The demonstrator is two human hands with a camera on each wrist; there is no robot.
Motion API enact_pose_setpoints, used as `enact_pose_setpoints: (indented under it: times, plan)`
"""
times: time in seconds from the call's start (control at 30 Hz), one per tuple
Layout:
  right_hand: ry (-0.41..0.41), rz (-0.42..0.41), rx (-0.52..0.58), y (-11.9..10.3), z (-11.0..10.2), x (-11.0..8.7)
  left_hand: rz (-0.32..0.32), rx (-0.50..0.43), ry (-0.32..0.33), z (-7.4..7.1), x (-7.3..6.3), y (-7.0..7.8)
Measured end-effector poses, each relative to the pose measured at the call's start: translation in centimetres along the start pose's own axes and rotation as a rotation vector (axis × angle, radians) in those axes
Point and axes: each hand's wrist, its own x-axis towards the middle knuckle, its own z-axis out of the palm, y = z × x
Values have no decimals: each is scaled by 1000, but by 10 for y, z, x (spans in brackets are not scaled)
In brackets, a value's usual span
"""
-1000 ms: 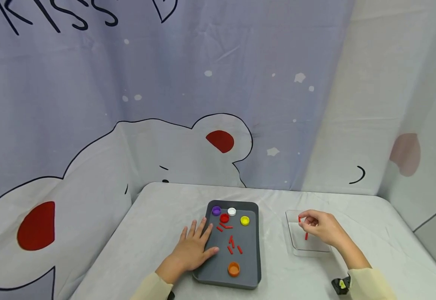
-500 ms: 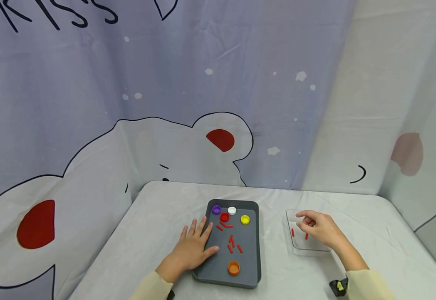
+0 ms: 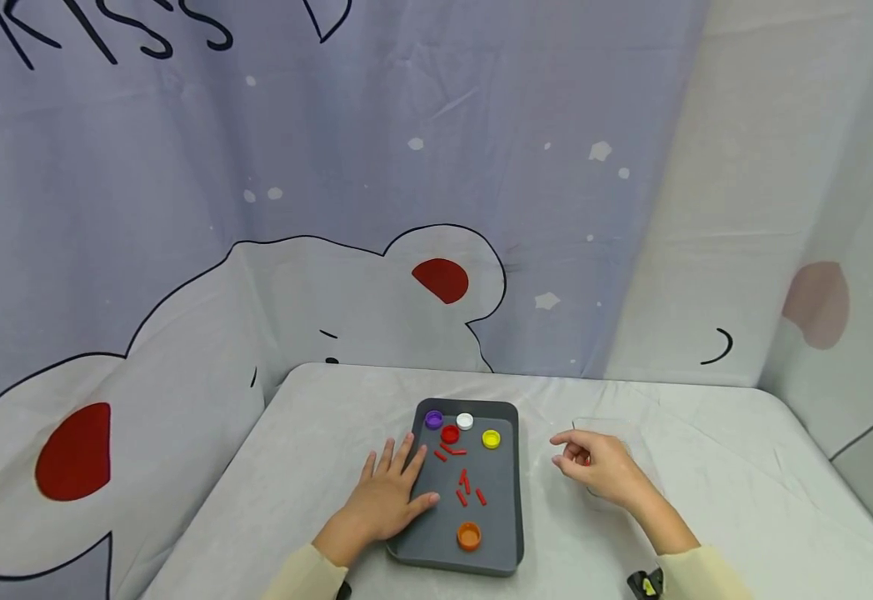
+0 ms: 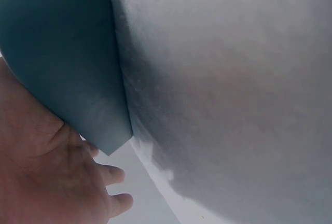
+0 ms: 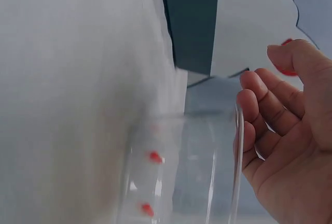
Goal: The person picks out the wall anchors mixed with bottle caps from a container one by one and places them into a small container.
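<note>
My left hand (image 3: 382, 500) rests flat with spread fingers on the left rim of a grey tray (image 3: 500, 533). Several short red sticks (image 3: 481, 497) lie loose in the tray. To the tray's right, my right hand (image 3: 600, 468) hovers over the left side of a clear plastic box (image 3: 642, 446), its fingers loosely bent and nothing seen between them. The right wrist view shows red sticks (image 5: 154, 156) inside the box, just beside the fingers. From the head view the hand covers most of them. In the left wrist view the tray's underside (image 4: 67, 63) lies against the left palm.
Small round cups stand in the tray: purple (image 3: 434, 419), white (image 3: 465, 421), red (image 3: 450, 434) and yellow (image 3: 491, 439) at the far end, orange (image 3: 469, 537) near the front. A white cloth (image 3: 346, 408) covers the table, and a printed curtain (image 3: 331, 167) hangs behind.
My right hand pinched a red stick above the clear box, then let it go inside. Since then it has moved left, towards the tray. The left hand has stayed still.
</note>
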Motion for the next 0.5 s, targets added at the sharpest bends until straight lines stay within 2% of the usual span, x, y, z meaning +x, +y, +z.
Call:
enact_pose_setpoints:
  times: [0.13,0.3,0.5]
  plan:
    - [-19,-25,26,-7,12,4,-3,7,2,2,1,-1]
    - [-58,-94,65,-12,27,10,-4,12,5,3,1,-2]
    - [-67,-143,58,-21,40,15,4,4,9,2,1,-2]
